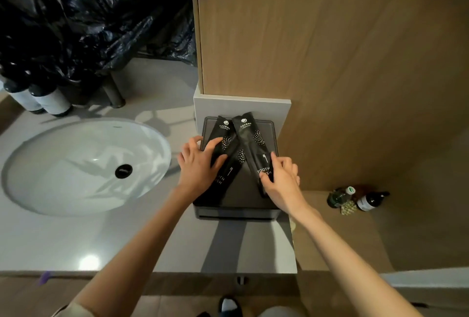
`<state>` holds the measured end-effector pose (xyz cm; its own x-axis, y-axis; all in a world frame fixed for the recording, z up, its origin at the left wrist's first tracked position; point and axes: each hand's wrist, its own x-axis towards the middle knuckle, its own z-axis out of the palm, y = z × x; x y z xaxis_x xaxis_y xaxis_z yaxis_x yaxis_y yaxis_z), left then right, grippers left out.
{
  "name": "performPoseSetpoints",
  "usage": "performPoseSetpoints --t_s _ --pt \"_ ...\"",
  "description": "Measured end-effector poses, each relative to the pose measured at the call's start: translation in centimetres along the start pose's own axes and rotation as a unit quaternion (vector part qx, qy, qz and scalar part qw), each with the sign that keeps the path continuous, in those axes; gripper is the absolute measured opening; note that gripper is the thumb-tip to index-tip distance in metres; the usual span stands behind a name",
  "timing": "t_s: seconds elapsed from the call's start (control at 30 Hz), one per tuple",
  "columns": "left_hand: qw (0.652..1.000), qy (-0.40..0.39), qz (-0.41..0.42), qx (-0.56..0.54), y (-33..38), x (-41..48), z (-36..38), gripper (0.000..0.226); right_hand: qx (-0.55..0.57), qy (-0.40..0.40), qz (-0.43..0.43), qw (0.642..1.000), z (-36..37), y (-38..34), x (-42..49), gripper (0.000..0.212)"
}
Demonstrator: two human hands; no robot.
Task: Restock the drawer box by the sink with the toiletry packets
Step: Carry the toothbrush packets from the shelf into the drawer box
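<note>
2 toothbrush packets (237, 150) crossed atop the drawer box (243, 196)
Left hand (196, 164) rests flat on left packet (229, 171), right hand (281, 179) pinches right packet (253, 144) at its lower end.

Single head-worn view, close above the drawer box (238, 211), facing steeply down; sink (86, 164) left of it.

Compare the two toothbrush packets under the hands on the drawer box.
The left toothbrush packet slants down toward the sink; the right toothbrush packet slants away from it. The left hand rests straight fingers on the left one; the right hand pinches the right one's lower end. Both are black with white print, lying on the drawer box.
</note>
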<state>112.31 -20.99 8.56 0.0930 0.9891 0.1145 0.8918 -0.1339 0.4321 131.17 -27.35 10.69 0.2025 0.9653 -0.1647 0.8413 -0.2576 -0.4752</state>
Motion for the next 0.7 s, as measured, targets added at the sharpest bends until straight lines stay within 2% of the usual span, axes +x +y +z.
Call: performPoseSetpoints --t_s 0.1,0.23,0.33,0.4,0.47,0.5,0.53,0.57,0.6,0.63,0.7 --pt "0.997 0.055 -0.015 -0.052 0.3 -1.6 -1.4 0.045 -0.007 0.012 -0.019 1.000 -0.4 0.3 -0.5 0.065" --pt "0.977 0.104 0.038 -0.182 -0.2 -6.4 -3.6 0.030 0.013 0.064 -0.087 0.994 -1.1 0.7 -2.9 0.052" --pt "0.922 0.028 -0.037 -0.386 -0.5 -10.8 -4.9 0.012 -0.001 0.043 -0.163 0.986 -1.2 1.6 -5.3 0.040" --pt "0.893 -0.033 -0.086 -0.440 -0.6 -13.3 -4.9 0.013 -0.035 0.023 -0.198 0.979 -0.9 2.2 -6.6 0.037" --pt "0.863 -0.138 -0.140 -0.465 -1.0 -15.1 -3.7 0.014 -0.069 0.031 -0.214 0.974 -0.6 2.5 -7.5 0.035" --pt "0.830 -0.196 -0.183 -0.490 -1.1 -15.6 -2.9 0.014 -0.086 0.044 -0.220 0.971 -0.3 2.5 -7.9 0.034" --pt "0.778 -0.239 -0.236 -0.532 -1.1 -15.9 -2.0 0.014 -0.106 0.059 -0.229 0.966 -0.1 2.5 -8.2 0.032" --pt "0.710 -0.259 -0.292 -0.586 -1.1 -16.0 -1.1 0.015 -0.127 0.074 -0.239 0.960 0.2 2.4 -8.4 0.030" --pt "0.644 -0.265 -0.333 -0.636 -0.9 -15.9 -0.3 0.015 -0.143 0.087 -0.248 0.954 0.4 2.4 -8.6 0.029" --pt "0.593 -0.266 -0.359 -0.670 -0.8 -15.5 0.4 0.015 -0.154 0.098 -0.254 0.950 0.5 2.3 -8.7 0.029" --pt "0.506 -0.259 -0.385 -0.727 -0.4 -14.6 1.0 0.018 -0.163 0.114 -0.264 0.944 0.6 2.2 -8.7 0.028"
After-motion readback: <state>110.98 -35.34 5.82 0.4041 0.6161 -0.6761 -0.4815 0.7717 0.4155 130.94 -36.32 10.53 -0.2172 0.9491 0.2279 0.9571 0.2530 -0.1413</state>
